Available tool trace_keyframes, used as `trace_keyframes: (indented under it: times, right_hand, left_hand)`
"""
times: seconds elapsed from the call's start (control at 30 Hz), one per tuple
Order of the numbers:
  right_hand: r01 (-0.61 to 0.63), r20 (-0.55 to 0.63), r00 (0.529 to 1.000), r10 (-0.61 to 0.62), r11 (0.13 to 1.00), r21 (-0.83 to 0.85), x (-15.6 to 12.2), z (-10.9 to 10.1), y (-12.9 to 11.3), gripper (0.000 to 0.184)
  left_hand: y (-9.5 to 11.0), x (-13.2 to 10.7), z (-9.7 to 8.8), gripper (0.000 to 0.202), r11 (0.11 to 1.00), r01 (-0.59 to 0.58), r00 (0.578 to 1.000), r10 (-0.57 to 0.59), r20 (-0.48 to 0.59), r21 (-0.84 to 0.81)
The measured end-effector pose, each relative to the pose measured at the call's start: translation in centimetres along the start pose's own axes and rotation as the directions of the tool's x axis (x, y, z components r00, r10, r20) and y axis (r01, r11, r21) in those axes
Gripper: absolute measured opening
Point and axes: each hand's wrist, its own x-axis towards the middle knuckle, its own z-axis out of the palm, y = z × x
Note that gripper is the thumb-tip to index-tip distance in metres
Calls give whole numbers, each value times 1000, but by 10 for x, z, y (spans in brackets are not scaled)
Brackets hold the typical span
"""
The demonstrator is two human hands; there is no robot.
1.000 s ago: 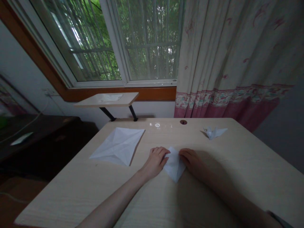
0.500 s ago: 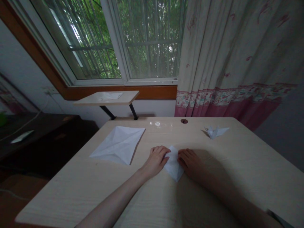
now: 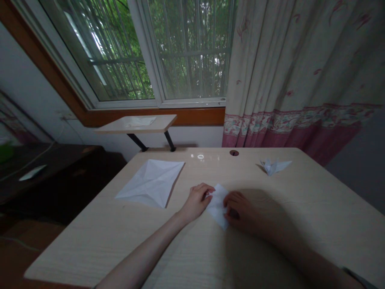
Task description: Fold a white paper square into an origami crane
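A small folded piece of white paper, roughly diamond-shaped, lies on the table in front of me. My left hand grips its upper left edge between curled fingers and thumb. On the opposite side, my right hand has thumb and fingertips pinched at the right edge, covering that part of the paper. Farther left rests a larger square sheet of white paper with crease lines and slightly lifted edges. An origami crane of white paper stands at the back right.
The pale wooden table has a round cable hole near its back edge. A raised shelf on black legs, with white paper on it, stands at the back left. A patterned curtain hangs beyond the table.
My right hand's thumb has drawn away from the flat fingers, and the hand now curls in a pinch at the right edge. My left hand stays almost in place.
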Motion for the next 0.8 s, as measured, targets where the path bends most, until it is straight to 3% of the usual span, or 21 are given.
trace_keyframes:
  times: [0.1,0.3,0.5,0.63,0.73,0.8]
  right_hand:
    - [44,27,999,-45,997,59,0,-4,-3,11]
    - [-8,140,990,-5,996,92,2,-9,-10,13]
    - [-30,123,992,19,996,86,0,-7,-10,12]
    - [-9,50,999,3,995,103,-2,-4,-6,15]
    - [31,-75,997,-21,990,140,-4,-1,-1,14]
    - [-6,-166,986,35,985,171,-4,2,6,14]
  left_hand:
    - [-1,0,0,22,1000,-4,1000,4,-4,-6]
    - [0,0,1,25,1000,-1,1000,1,3,-10]
    - [0,0,-1,37,1000,-5,1000,6,8,-31]
    - [3,-2,-2,46,1000,14,1000,-13,25,-25]
    - [6,-4,-4,55,1000,19,1000,-18,21,-10]
    - [9,-5,-5,59,1000,21,1000,-20,23,-7]
